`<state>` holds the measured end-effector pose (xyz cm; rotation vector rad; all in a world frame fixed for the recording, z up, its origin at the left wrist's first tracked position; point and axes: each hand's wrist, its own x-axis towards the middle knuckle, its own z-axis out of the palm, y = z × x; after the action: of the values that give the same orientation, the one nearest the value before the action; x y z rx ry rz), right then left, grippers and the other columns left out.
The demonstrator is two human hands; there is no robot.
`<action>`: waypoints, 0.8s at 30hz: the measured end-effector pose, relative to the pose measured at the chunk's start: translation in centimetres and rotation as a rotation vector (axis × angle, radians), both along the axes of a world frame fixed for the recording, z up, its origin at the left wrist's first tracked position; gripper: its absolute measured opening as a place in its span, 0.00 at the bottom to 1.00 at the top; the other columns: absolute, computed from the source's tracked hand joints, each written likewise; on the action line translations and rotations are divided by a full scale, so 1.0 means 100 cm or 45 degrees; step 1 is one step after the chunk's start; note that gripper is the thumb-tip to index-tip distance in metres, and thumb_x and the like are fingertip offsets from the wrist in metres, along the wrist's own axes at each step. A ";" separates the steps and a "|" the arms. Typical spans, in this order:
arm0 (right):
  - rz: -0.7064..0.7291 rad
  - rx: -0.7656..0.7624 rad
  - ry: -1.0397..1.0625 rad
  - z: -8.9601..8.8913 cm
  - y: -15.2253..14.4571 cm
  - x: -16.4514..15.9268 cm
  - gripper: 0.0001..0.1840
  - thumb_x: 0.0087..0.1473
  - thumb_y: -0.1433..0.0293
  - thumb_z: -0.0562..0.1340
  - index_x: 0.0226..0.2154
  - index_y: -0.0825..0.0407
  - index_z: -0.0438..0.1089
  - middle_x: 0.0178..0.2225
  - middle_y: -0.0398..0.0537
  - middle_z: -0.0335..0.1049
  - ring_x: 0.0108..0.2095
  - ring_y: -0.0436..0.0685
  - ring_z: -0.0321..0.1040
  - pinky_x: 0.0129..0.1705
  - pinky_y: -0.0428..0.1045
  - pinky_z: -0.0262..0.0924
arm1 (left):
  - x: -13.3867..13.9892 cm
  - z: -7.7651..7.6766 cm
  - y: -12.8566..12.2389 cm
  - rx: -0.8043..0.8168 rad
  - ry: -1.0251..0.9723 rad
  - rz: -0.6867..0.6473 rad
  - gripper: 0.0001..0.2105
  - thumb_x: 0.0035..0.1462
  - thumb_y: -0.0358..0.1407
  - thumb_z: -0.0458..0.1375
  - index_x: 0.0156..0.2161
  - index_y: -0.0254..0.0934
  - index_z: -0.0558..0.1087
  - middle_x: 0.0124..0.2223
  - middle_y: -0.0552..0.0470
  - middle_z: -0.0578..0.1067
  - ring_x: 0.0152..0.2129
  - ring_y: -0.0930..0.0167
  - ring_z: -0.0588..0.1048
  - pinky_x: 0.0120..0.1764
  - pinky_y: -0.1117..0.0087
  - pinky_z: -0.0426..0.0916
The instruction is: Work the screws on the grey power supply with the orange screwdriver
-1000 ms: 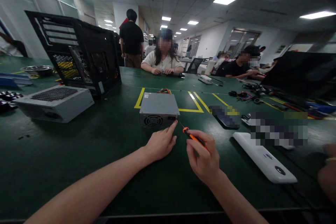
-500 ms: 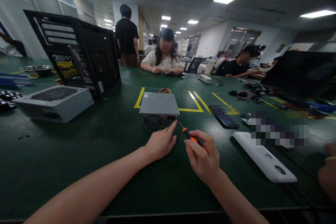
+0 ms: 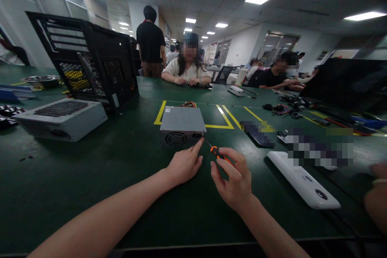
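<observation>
A grey metal computer power supply [image 3: 183, 119] sits on the green table in front of me, its fan grille and socket facing my side. My left hand [image 3: 185, 166] reaches to its lower right corner, with the outstretched fingertips touching the housing near the socket. In my right hand [image 3: 234, 175] is a screwdriver [image 3: 216, 152] with an orange and black handle, held by the fingers. Its thin shaft points up and left at that same corner, beside my left fingertips. Whether the tip sits in a screw is too small to tell.
A black computer case [image 3: 99, 60] and a second power supply [image 3: 63, 119] stand at the left, near a metal bowl [image 3: 40, 81]. At the right lie a white power strip [image 3: 302, 181], a dark phone-like slab [image 3: 256, 134] and cables [image 3: 282, 109]. A person sits opposite.
My right fingers have shifted slightly on the screwdriver handle, and the thumb has moved off it a little. My left hand and the power supply stay put. A standing person in the background has moved.
</observation>
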<state>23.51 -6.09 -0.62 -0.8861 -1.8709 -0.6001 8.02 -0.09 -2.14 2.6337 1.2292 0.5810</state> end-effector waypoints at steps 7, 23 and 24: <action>0.006 -0.007 0.025 0.001 -0.001 -0.001 0.20 0.45 0.81 0.58 0.41 0.50 0.57 0.42 0.52 0.59 0.44 0.57 0.61 0.39 0.54 0.65 | 0.000 0.000 0.000 -0.006 -0.008 -0.001 0.27 0.59 0.37 0.42 0.61 0.37 0.36 0.50 0.45 0.68 0.40 0.67 0.71 0.39 0.67 0.66; -0.046 0.018 0.057 0.002 0.000 -0.002 0.20 0.46 0.81 0.58 0.41 0.49 0.57 0.40 0.50 0.60 0.40 0.56 0.63 0.37 0.54 0.65 | 0.000 -0.001 0.000 0.000 -0.001 0.004 0.27 0.59 0.37 0.42 0.61 0.35 0.38 0.46 0.45 0.69 0.37 0.68 0.72 0.37 0.67 0.66; -0.042 0.021 0.066 0.002 0.000 -0.001 0.20 0.46 0.81 0.58 0.41 0.49 0.56 0.41 0.51 0.61 0.41 0.56 0.63 0.37 0.54 0.65 | 0.000 0.000 0.000 -0.003 -0.001 0.002 0.27 0.59 0.37 0.42 0.61 0.35 0.38 0.46 0.45 0.70 0.37 0.68 0.72 0.37 0.67 0.66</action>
<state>23.37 -6.07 -0.40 -0.9152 -1.8060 -0.6061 8.03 -0.10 -2.16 2.6303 1.2310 0.5806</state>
